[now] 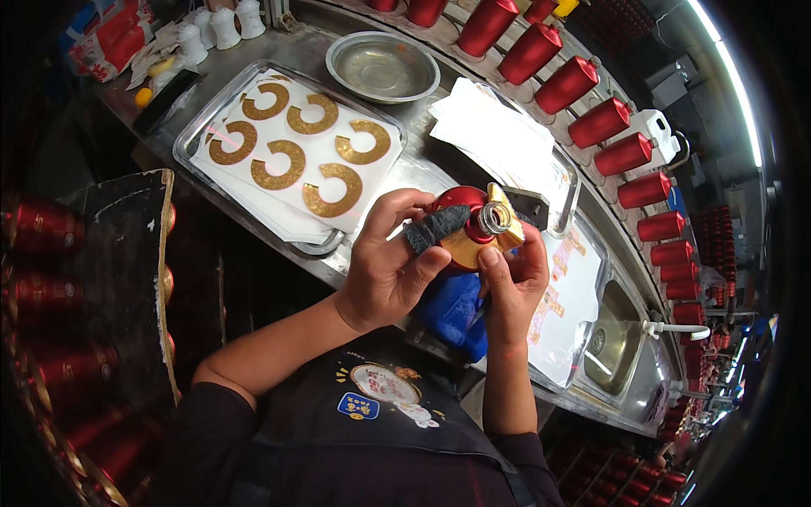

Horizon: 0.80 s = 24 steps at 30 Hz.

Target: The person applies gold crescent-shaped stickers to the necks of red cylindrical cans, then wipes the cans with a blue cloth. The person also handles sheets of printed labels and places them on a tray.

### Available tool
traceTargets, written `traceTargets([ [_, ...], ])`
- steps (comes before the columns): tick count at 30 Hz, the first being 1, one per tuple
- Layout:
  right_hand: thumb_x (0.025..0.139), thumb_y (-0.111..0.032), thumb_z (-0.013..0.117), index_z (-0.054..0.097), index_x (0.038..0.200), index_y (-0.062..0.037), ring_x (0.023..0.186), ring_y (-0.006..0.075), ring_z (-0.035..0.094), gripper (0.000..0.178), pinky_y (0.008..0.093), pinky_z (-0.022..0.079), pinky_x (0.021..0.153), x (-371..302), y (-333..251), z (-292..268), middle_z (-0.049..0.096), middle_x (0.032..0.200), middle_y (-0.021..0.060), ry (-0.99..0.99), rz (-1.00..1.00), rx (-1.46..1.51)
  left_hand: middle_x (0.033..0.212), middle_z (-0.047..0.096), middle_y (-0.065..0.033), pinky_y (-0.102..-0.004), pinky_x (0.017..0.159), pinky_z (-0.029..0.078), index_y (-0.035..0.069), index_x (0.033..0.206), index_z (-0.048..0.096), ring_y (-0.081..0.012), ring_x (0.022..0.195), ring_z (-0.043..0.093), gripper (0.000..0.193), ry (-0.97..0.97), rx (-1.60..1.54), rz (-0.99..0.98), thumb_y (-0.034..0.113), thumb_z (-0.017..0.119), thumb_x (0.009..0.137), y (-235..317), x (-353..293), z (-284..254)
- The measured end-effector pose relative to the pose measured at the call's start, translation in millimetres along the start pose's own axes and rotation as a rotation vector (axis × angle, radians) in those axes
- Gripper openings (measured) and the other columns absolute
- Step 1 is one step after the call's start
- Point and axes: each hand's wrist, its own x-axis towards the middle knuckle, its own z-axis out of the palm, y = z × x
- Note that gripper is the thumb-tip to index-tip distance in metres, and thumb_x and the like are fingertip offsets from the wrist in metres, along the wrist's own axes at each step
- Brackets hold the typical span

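A red bottle (452,198) with a bare threaded neck is tilted in front of me, its mouth pointing toward me. My left hand (376,270) is closed around its left side; a dark grey fabric sleeve (437,227) covers one finger and presses on the bottle's shoulder. My right hand (514,291) pinches a curved gold sticker (460,252) against the shoulder around the neck. One end of the sticker stands up off the bottle at the right of the neck. The bottle's lower body is hidden. Below it lies something blue (456,313), perhaps a cloth or support.
At left, a metal tray (187,156) holds white sheets with several gold C-shaped stickers (333,190). Behind it stands a metal basin (383,68). White sheets (498,127) and another tray lie right, near a sink (615,338). Red bottles (568,84) line the far edge.
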Motion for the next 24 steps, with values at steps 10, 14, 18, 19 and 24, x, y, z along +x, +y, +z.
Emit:
traceTargets([
  [10, 0.091, -0.009, 0.073, 0.055, 0.124, -0.0014, 0.104, 0.016, 0.064, 0.039, 0.0289, 0.053, 0.089, 0.8, 6.0, 4.1, 0.062, 0.118, 0.0049, -0.004, -0.067, 0.05, 0.125, 0.054, -0.0189, -0.0418, 0.096, 0.047, -0.002, 0.103, 0.071, -0.0349, 0.114, 0.057, 0.04, -0.026, 0.442, 0.224, 0.036, 0.059, 0.1, 7.3, 0.9, -14.0],
  [14, 0.092, -0.011, 0.073, 0.055, 0.124, -0.0023, 0.103, 0.0152, 0.065, 0.038, 0.0289, 0.053, 0.09, 0.6, 5.9, 3.5, 0.063, 0.118, 0.0054, -0.016, -0.036, 0.076, 0.13, 0.052, -0.015, -0.0434, 0.097, 0.046, 0.001, 0.101, 0.073, -0.0341, 0.117, 0.055, 0.039, -0.033, 0.592, 0.262, 0.038, 0.061, 0.097, 15.3, -13.5, -10.8],
  [18, 0.093, -0.011, 0.071, 0.057, 0.12, -0.0015, 0.1, 0.0142, 0.066, 0.031, 0.0279, 0.056, 0.081, 2.6, 2.9, 4.0, 0.063, 0.115, 0.005, -0.026, -0.033, 0.103, 0.131, 0.052, -0.0128, -0.0509, 0.101, 0.042, 0.006, 0.101, 0.074, -0.035, 0.118, 0.054, 0.034, -0.047, 0.657, 0.283, 0.037, 0.064, 0.094, 21.0, -16.5, -5.0],
  [19, 0.094, -0.01, 0.07, 0.058, 0.119, -0.0011, 0.098, 0.0139, 0.066, 0.029, 0.0277, 0.057, 0.08, 3.6, 2.3, 4.4, 0.062, 0.114, 0.0049, -0.027, -0.036, 0.11, 0.131, 0.051, -0.0128, -0.0536, 0.103, 0.039, 0.007, 0.1, 0.074, -0.0356, 0.12, 0.053, 0.032, -0.045, 0.711, 0.292, 0.037, 0.065, 0.093, 22.4, -16.7, -3.3],
  [24, 0.094, -0.008, 0.069, 0.063, 0.109, 0.0011, 0.089, 0.0107, 0.064, 0.019, 0.0255, 0.056, 0.073, 11.2, 2.7, 3.3, 0.061, 0.108, 0.0037, 0.025, -0.034, 0.114, 0.135, 0.047, -0.0132, -0.0657, 0.107, 0.026, 0.011, 0.092, 0.075, -0.0394, 0.127, 0.045, 0.026, -0.056, 0.896, 0.32, 0.036, 0.067, 0.091, 29.3, -18.1, 10.4],
])
